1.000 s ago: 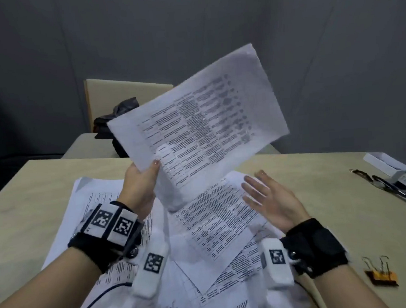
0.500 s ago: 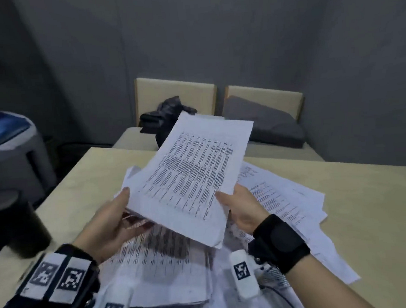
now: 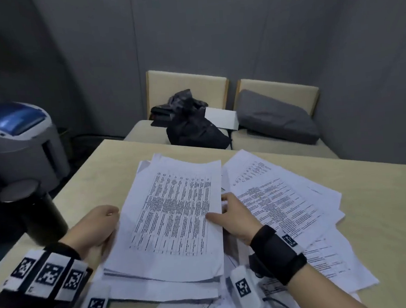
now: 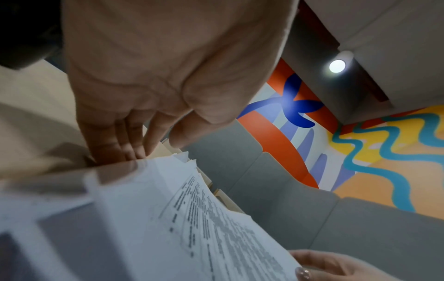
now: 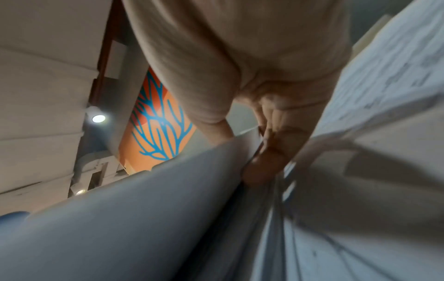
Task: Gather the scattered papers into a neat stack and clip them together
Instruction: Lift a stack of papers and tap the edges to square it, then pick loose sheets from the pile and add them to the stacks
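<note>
A stack of printed papers [image 3: 177, 215] lies on the beige table [image 3: 380, 201] in front of me. My left hand [image 3: 94, 230] rests at the stack's left edge; in the left wrist view its straight fingers [image 4: 115, 140] touch that edge of the papers [image 4: 192, 228]. My right hand [image 3: 235, 214] grips the stack's right edge, thumb on the top sheet and fingers tucked beneath. In the blurred right wrist view, the right hand [image 5: 264, 152] pinches the paper edge [image 5: 144, 218]. More loose sheets [image 3: 284, 196] fan out to the right. No clip is in view.
A black cylindrical cup [image 3: 35, 213] stands near the table's left edge. A grey and blue machine [image 3: 16, 143] sits beyond it. Behind the table are two chairs with a dark bag [image 3: 195, 128], a white box [image 3: 221, 119] and a grey cushion [image 3: 276, 119].
The sheet held up in the air has come down onto the stack. Both hands have moved to the stack's two side edges.
</note>
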`<state>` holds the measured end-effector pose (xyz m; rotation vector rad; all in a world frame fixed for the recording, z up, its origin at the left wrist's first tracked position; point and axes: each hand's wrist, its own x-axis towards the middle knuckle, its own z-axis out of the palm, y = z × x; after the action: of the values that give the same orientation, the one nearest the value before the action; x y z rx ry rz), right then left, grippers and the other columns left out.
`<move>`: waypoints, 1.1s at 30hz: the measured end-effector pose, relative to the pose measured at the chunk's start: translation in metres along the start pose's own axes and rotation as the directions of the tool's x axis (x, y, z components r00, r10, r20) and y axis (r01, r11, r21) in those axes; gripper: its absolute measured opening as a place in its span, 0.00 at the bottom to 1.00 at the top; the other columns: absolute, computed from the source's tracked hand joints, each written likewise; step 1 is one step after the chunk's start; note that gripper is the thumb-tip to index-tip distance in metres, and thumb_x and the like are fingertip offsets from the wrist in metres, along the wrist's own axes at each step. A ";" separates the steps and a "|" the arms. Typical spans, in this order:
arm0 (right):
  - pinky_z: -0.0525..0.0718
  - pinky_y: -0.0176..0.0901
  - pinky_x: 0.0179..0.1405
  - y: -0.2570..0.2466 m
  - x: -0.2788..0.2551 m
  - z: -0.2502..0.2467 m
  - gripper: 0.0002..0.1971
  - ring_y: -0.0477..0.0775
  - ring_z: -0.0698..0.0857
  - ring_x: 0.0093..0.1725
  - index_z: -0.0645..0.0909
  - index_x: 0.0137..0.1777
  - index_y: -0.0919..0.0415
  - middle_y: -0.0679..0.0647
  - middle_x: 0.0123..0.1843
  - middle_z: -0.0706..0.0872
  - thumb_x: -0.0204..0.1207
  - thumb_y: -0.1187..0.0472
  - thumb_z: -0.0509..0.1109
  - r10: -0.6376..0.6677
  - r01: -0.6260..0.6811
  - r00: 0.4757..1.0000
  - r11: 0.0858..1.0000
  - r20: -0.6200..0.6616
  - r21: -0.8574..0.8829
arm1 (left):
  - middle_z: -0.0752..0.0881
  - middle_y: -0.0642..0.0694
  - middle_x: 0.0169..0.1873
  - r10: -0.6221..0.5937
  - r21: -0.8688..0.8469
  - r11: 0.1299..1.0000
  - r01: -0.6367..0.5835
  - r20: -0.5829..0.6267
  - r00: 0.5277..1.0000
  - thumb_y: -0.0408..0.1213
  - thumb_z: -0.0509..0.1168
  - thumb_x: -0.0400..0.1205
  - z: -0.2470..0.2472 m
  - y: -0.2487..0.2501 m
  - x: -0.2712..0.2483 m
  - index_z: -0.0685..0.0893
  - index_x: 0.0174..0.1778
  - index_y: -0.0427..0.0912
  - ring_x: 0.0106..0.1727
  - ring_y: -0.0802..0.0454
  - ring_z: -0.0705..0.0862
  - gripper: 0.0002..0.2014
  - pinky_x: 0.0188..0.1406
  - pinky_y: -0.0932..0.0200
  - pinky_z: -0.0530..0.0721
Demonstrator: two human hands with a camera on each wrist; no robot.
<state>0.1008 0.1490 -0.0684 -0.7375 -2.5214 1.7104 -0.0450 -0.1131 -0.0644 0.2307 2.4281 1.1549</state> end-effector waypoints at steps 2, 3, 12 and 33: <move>0.83 0.33 0.37 -0.003 -0.004 -0.005 0.20 0.38 0.86 0.38 0.73 0.65 0.58 0.45 0.41 0.85 0.76 0.61 0.74 -0.033 0.028 0.994 0.998 -0.105 -0.056 | 0.90 0.30 0.42 0.016 0.050 0.999 -0.017 0.021 1.000 0.27 0.53 0.84 0.000 0.001 0.003 0.88 0.41 0.32 0.43 0.35 0.88 0.17 0.40 0.56 0.79; 0.80 0.31 0.32 -0.004 -0.006 -0.006 0.18 0.37 0.84 0.35 0.75 0.64 0.57 0.45 0.38 0.83 0.77 0.62 0.74 -0.052 0.040 0.991 0.994 -0.121 -0.102 | 0.90 0.31 0.44 0.030 0.049 0.998 -0.031 0.019 0.999 0.26 0.53 0.84 0.000 0.000 0.005 0.89 0.43 0.33 0.45 0.35 0.89 0.17 0.42 0.57 0.80; 0.78 0.34 0.33 -0.008 -0.024 -0.004 0.14 0.48 0.86 0.41 0.81 0.57 0.55 0.49 0.43 0.87 0.73 0.60 0.76 -0.059 0.051 0.998 0.956 -0.021 -0.288 | 0.90 0.30 0.45 0.070 0.063 0.995 -0.074 0.064 0.995 0.26 0.55 0.83 0.006 -0.002 0.009 0.91 0.41 0.37 0.40 0.45 0.85 0.18 0.44 0.55 0.77; 0.78 0.43 0.54 0.003 -0.043 -0.078 0.40 0.54 0.79 0.62 0.50 0.86 0.48 0.57 0.83 0.66 0.80 0.42 0.65 0.115 -0.147 0.988 0.887 -0.099 -0.439 | 0.86 0.44 0.60 0.238 0.518 0.828 -0.213 0.017 0.971 0.51 0.61 0.83 -0.017 0.090 -0.021 0.82 0.67 0.43 0.55 0.47 0.81 0.21 0.53 0.57 0.74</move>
<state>0.1605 0.2018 -0.0289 -0.9883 -2.9039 1.1031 -0.0376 -0.0740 0.0210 0.6796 2.7700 0.5604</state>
